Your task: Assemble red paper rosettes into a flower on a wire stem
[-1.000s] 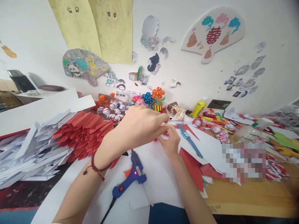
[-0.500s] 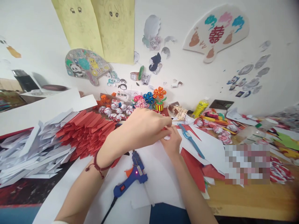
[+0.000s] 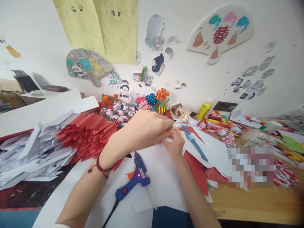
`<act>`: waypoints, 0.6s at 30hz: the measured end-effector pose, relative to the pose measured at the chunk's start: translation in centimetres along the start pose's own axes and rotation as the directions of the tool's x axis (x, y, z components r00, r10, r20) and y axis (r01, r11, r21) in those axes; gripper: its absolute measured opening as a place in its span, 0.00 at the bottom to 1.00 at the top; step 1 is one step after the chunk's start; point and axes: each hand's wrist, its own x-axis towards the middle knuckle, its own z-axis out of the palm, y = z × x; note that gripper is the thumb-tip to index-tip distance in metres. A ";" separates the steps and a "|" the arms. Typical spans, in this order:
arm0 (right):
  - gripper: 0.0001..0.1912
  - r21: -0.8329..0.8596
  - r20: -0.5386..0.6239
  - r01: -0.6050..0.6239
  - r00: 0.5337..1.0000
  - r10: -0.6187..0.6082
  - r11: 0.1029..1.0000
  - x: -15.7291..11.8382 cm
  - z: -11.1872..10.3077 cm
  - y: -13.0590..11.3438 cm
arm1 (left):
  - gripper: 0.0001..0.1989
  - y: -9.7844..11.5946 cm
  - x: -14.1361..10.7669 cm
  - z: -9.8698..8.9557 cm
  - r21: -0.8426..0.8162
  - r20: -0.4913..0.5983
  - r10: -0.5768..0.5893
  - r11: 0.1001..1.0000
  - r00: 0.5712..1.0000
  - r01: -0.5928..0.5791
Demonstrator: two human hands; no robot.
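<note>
My left hand (image 3: 147, 129), with a dark red cord bracelet on its wrist, bends over to the right with its fingers pinched together. Against its fingertips, the closed fingers of my right hand (image 3: 175, 144) meet it. Between the two sits a small red-and-white piece (image 3: 169, 138), mostly covered by fingers, so its full shape is hidden. A thin line like a stick or wire shows by the right fingertips. Below the hands a blue glue gun (image 3: 133, 182) lies on white paper (image 3: 163, 177), its red light lit and its clear glue stick poking out behind.
Folded red paper strips (image 3: 87, 136) and white strips (image 3: 35, 152) are heaped at left. Red-and-white paper balls (image 3: 118, 112) and small flower bunches (image 3: 162, 98) stand against the wall. A blue watch (image 3: 194, 142), a yellow bottle (image 3: 203, 109) and a clear bottle (image 3: 256, 136) lie or stand at right.
Both hands stay nearly in place, with slight finger movement. A little more red of the small piece shows beneath the fingers. The glue gun has not moved.
</note>
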 end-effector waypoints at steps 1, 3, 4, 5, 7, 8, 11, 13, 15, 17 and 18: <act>0.15 -0.002 -0.002 0.003 1.000 -0.003 1.000 0.0 0.0 0.0 | 0.10 0.0 0.0 0.0 -0.004 -0.003 0.003 1.000 1.000 -0.003; 0.15 -0.010 -0.007 0.007 1.000 -0.007 1.000 -0.1 0.0 0.1 | 0.10 0.1 0.0 0.1 -0.006 0.003 0.004 1.000 1.000 -0.004; 0.15 -0.016 -0.009 0.007 1.000 -0.007 1.000 -0.1 0.1 0.1 | 0.10 0.1 0.0 0.1 -0.003 0.011 0.001 1.000 1.000 -0.001; 0.15 -0.022 -0.009 0.007 1.000 -0.008 1.000 -0.1 0.1 0.1 | 0.10 0.1 0.1 0.1 0.002 0.022 -0.002 1.000 1.000 0.002; 0.14 -0.031 -0.010 0.005 1.000 -0.005 1.000 0.0 0.1 0.1 | 0.10 0.2 0.1 0.2 0.011 0.042 -0.008 1.000 0.999 0.007; 0.14 -0.033 -0.011 0.003 1.000 -0.003 0.999 0.0 0.0 0.1 | 0.10 0.2 0.2 0.2 0.014 0.049 -0.011 1.000 0.999 0.010; 0.15 -0.026 -0.012 0.002 1.000 -0.003 1.000 0.0 0.1 0.1 | 0.11 0.1 0.2 0.2 0.003 0.052 -0.002 1.000 0.999 0.002; 0.16 -0.021 -0.010 0.004 1.000 -0.005 1.000 0.0 0.1 0.2 | 0.11 0.1 0.2 0.2 -0.014 0.052 0.002 1.000 0.999 -0.002; 0.16 -0.021 -0.009 0.005 1.000 -0.005 1.000 0.0 0.1 0.2 | 0.10 0.1 0.2 0.2 -0.026 0.052 0.005 1.000 0.999 -0.004; 0.16 -0.018 -0.004 0.004 1.000 -0.004 1.000 0.0 0.1 0.3 | 0.10 0.1 0.2 0.2 -0.026 0.050 0.007 1.000 0.999 -0.005; 0.16 -0.016 -0.001 0.000 1.000 0.000 1.000 0.0 0.1 0.3 | 0.10 0.1 0.2 0.2 -0.025 0.048 0.009 1.000 0.999 -0.007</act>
